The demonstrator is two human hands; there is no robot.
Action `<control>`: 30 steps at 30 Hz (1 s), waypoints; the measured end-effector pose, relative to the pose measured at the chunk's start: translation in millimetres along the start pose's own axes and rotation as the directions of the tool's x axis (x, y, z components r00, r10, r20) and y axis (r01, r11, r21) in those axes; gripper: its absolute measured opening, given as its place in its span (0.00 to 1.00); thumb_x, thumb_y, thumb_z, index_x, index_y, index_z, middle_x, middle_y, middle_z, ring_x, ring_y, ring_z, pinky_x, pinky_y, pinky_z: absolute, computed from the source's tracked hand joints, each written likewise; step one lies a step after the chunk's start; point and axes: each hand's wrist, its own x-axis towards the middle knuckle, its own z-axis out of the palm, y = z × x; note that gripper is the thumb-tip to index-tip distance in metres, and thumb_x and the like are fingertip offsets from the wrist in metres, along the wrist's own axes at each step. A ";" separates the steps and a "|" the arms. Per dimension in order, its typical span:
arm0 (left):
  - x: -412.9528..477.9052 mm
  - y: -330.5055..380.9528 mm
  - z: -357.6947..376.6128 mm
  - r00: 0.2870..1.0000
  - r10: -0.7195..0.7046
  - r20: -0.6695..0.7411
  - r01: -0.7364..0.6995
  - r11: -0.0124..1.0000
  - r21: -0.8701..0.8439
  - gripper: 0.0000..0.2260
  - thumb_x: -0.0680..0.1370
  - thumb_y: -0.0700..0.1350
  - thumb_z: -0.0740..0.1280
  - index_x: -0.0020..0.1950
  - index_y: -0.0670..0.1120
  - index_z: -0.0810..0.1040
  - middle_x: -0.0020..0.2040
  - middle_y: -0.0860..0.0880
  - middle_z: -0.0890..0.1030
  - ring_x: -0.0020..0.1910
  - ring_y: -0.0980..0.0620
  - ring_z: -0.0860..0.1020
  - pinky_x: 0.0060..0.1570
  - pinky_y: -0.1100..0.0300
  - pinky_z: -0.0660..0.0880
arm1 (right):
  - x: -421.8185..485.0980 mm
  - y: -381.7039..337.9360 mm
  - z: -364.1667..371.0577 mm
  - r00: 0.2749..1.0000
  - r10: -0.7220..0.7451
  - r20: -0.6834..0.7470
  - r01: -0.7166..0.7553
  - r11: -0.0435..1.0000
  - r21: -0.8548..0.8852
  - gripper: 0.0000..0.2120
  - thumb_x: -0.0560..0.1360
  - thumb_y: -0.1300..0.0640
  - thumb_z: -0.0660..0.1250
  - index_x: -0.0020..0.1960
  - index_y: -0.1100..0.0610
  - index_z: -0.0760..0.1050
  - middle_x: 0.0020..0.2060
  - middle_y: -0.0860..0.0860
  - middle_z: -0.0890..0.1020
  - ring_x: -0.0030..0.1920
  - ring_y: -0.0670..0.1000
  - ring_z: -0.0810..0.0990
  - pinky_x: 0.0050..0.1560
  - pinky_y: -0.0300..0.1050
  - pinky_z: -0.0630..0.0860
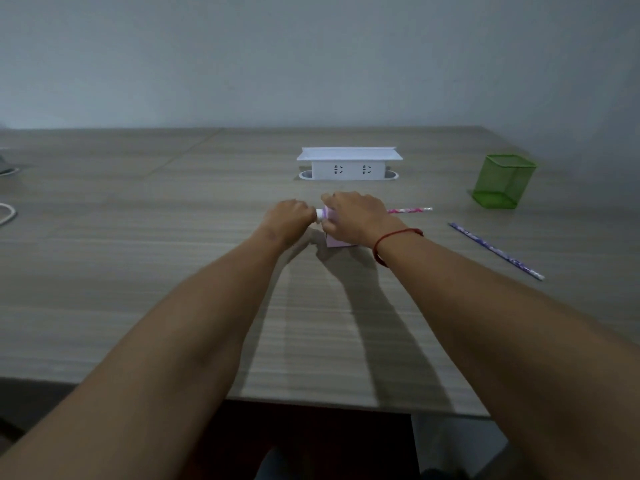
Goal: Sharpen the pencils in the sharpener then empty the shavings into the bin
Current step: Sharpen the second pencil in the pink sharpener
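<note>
On the wooden desk (138,271), left hand (285,216) grips the crank, right hand (356,213) clasps the sharpener (334,241).

A plain pale wall (311,57) is seen across the whole upper half, unbroken and tinted blue-grey by dim, cool light. Below it a wide table (138,237) with a grey-brown wood-grain top is spread — its far edge meets the wall, its near edge runs across the lower part of the view. A seam is visible in the tabletop towards the far left. A white socket box (349,164) with a raised lid is set into the table near the middle, two outlets facing forward. Soft shadows are cast towards the near edge. Under the table a dark space is seen, and a paler patch of floor (457,441) is visible at lower right.
</note>
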 end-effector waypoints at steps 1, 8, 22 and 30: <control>1.8 0.9 -1.5 1.000 -0.006 -0.016 0.006 1.000 -0.005 0.11 0.78 0.34 0.57 0.57 0.36 0.75 0.56 0.36 0.78 0.57 0.37 0.76 0.55 0.47 0.71 | 0.1 -0.2 -1.5 1.000 0.003 0.000 -0.003 1.000 -0.007 0.15 0.78 0.48 0.60 0.61 0.55 0.71 0.53 0.54 0.78 0.48 0.53 0.76 0.46 0.47 0.73; 1.5 -6.6 -39.0 0.957 0.079 -0.279 -0.093 0.995 -0.038 0.09 0.76 0.31 0.62 0.54 0.32 0.77 0.51 0.33 0.80 0.49 0.34 0.80 0.45 0.44 0.77 | 4.9 -3.0 -5.1 0.996 0.082 0.027 -0.082 0.997 0.007 0.15 0.79 0.48 0.57 0.60 0.55 0.72 0.55 0.56 0.79 0.53 0.57 0.78 0.46 0.48 0.69; -33.8 8.2 -27.5 0.959 -0.035 -0.280 0.006 0.995 -0.103 0.08 0.78 0.34 0.59 0.56 0.36 0.74 0.52 0.36 0.80 0.52 0.36 0.78 0.46 0.45 0.74 | 3.7 -8.2 -4.7 0.997 0.065 0.033 -0.065 0.998 -0.013 0.14 0.80 0.48 0.57 0.59 0.55 0.73 0.54 0.55 0.79 0.53 0.56 0.77 0.46 0.47 0.68; -39.7 9.1 -15.8 0.951 0.011 -0.310 -0.058 0.988 -0.144 0.05 0.79 0.39 0.62 0.50 0.37 0.74 0.45 0.37 0.81 0.44 0.36 0.79 0.36 0.48 0.71 | 7.3 -4.7 -2.5 0.997 0.073 0.039 -0.072 0.997 -0.017 0.14 0.80 0.48 0.56 0.57 0.56 0.73 0.54 0.56 0.79 0.53 0.57 0.77 0.47 0.48 0.70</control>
